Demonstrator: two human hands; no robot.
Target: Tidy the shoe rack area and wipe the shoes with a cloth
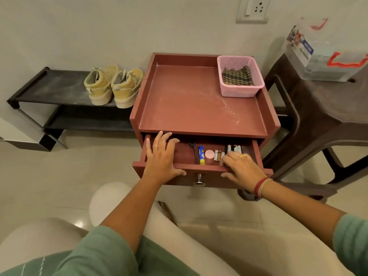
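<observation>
A pair of tan shoes (113, 86) stands on the top shelf of the black shoe rack (57, 86) at the left. Beside it is a reddish-brown cabinet (195, 96) with its drawer (179, 168) pulled out. A striped cloth (237, 75) lies in a pink basket (242, 90) on the cabinet's top right corner. My left hand (162, 158) rests flat over the drawer's left part, fingers spread. My right hand (242, 166) reaches into the drawer's right part, its fingertips on small items there; whether it grips one is unclear.
Inside the drawer lie a blue-and-yellow tube (201, 155), a round pink lid (209, 154), batteries (218, 155) and markers (234, 148). A dark brown plastic stool (318, 108) with a clear bag (330, 54) on it stands at the right. A wall socket (253, 9) is above.
</observation>
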